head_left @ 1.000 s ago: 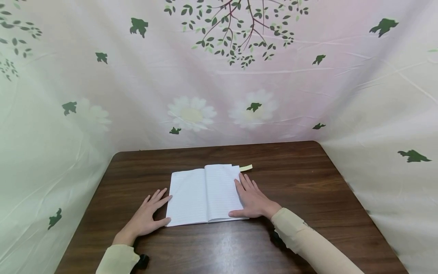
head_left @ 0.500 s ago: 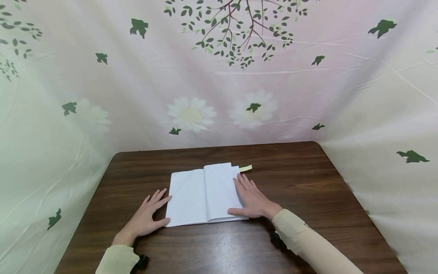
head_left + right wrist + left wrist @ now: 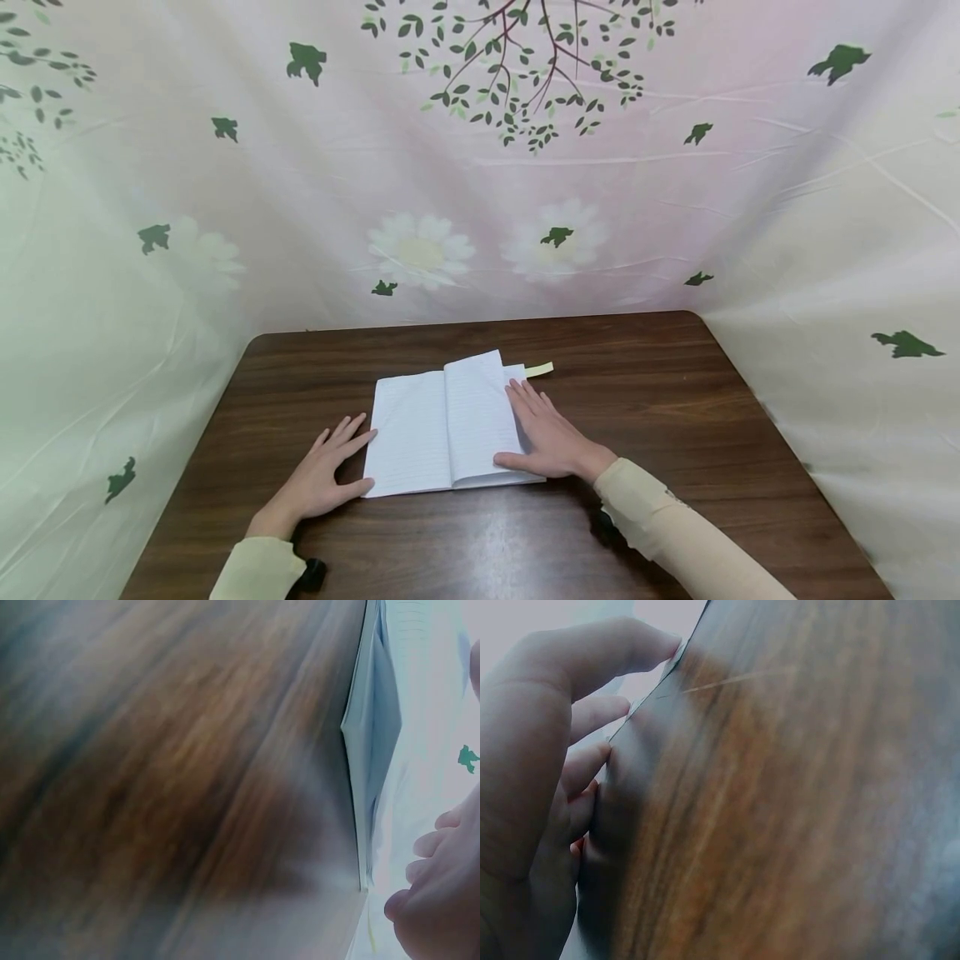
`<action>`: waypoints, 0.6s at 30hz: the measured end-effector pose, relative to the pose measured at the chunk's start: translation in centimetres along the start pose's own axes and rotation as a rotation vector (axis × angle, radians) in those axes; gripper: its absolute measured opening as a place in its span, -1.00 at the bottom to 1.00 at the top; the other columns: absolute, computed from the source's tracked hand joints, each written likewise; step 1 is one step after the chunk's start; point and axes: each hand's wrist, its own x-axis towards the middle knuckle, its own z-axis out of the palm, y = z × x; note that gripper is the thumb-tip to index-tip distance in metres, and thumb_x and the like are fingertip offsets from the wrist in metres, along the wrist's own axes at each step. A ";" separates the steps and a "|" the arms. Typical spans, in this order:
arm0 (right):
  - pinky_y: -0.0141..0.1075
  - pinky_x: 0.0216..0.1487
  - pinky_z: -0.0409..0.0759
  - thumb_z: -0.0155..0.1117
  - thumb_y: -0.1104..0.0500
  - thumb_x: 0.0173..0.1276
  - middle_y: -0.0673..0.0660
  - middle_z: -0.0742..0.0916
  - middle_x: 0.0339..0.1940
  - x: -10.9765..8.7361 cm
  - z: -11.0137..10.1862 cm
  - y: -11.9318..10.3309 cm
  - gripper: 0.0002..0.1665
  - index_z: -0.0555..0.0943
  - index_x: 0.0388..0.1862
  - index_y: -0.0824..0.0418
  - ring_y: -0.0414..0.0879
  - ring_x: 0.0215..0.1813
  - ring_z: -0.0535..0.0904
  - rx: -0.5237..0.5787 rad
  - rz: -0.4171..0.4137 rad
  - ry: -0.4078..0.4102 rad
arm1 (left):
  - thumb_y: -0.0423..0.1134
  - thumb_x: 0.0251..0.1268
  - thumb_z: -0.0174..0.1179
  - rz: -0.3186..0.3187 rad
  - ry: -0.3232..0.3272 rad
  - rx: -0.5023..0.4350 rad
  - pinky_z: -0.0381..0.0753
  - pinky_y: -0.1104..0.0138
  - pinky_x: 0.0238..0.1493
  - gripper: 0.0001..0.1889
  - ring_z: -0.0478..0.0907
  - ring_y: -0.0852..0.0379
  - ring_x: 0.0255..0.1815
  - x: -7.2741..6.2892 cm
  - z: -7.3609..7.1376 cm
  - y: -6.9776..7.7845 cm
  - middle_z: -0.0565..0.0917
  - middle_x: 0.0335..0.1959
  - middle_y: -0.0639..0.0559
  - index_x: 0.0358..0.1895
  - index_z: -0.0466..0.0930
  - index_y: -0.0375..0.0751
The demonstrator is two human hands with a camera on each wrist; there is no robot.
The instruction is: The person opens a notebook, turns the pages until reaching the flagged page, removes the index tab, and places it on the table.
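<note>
The notebook (image 3: 408, 433) lies open on the dark wooden table (image 3: 405, 550), between my two hands, its centre fold running away from me. My left hand (image 3: 318, 477) grips nothing: its fingers are spread and straight, with the thumb and forefinger touching the notebook's left edge. My right hand (image 3: 555, 440) seems to hold nothing either; fingers stretched out, it rests along the outer side of the right-hand page (image 3: 477, 417), thumb near the lower corner. That page bows up a little and sits askew, its top reaching past the leaf beneath (image 3: 515, 372), near a pale yellow strip (image 3: 539, 369) poking out at the upper right. I judge the step in hand to be turning that page. To do it well, I should press lightly with the left fingertips so the notebook doesn't slide, and give the right hand flat, gentle contact, easing the sheet over from its outer edge rather than shoving it into the fold, where thin paper would likely crease. I would check that only one sheet comes up
</note>
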 end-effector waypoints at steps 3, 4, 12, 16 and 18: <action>0.27 0.66 -0.04 0.21 -0.52 0.38 0.34 0.02 0.76 0.0 -0.1 -0.3 0.39 -0.11 0.74 0.37 0.26 0.76 -0.13 0.019 -0.026 0.013 | 0.27 0.29 0.37 0.005 0.004 -0.002 -0.07 -0.41 0.53 -0.14 0.04 -0.34 0.69 0.0 0.0 0.0 0.19 0.69 -0.14 0.60 0.38 0.05; 0.27 0.66 -0.03 0.22 -0.51 0.38 0.35 0.02 0.76 0.0 -0.2 -0.4 0.39 -0.11 0.73 0.37 0.27 0.76 -0.12 0.024 -0.034 0.017 | 0.27 0.29 0.37 0.010 0.005 0.000 -0.07 -0.42 0.52 -0.14 0.04 -0.35 0.69 0.0 0.0 0.1 0.19 0.69 -0.15 0.60 0.38 0.04; 0.21 0.67 -0.01 0.24 -0.51 0.37 0.32 0.01 0.77 0.2 -0.4 -1.2 0.41 -0.15 0.74 0.36 0.23 0.76 -0.12 0.040 -0.077 0.012 | 0.28 0.30 0.37 -0.007 -0.013 -0.006 -0.10 -0.39 0.55 -0.14 0.01 -0.31 0.71 0.0 -0.1 0.1 0.16 0.71 -0.11 0.61 0.36 0.07; 0.17 0.68 0.00 0.32 -0.49 0.32 0.30 -0.01 0.77 0.4 -0.4 -1.6 0.47 -0.19 0.74 0.34 0.21 0.77 -0.13 0.089 -0.094 0.001 | 0.28 0.30 0.37 0.001 -0.005 -0.002 -0.08 -0.41 0.54 -0.14 0.02 -0.33 0.70 -0.1 -0.1 0.1 0.17 0.70 -0.14 0.61 0.37 0.05; 0.13 0.69 -0.01 0.36 -0.47 0.30 0.29 -0.03 0.78 0.4 -0.4 -1.7 0.50 -0.24 0.75 0.31 0.17 0.77 -0.16 0.131 -0.091 -0.017 | 0.28 0.30 0.36 0.000 -0.004 0.000 -0.08 -0.40 0.54 -0.14 0.02 -0.33 0.70 -0.1 0.0 0.2 0.17 0.70 -0.13 0.61 0.37 0.05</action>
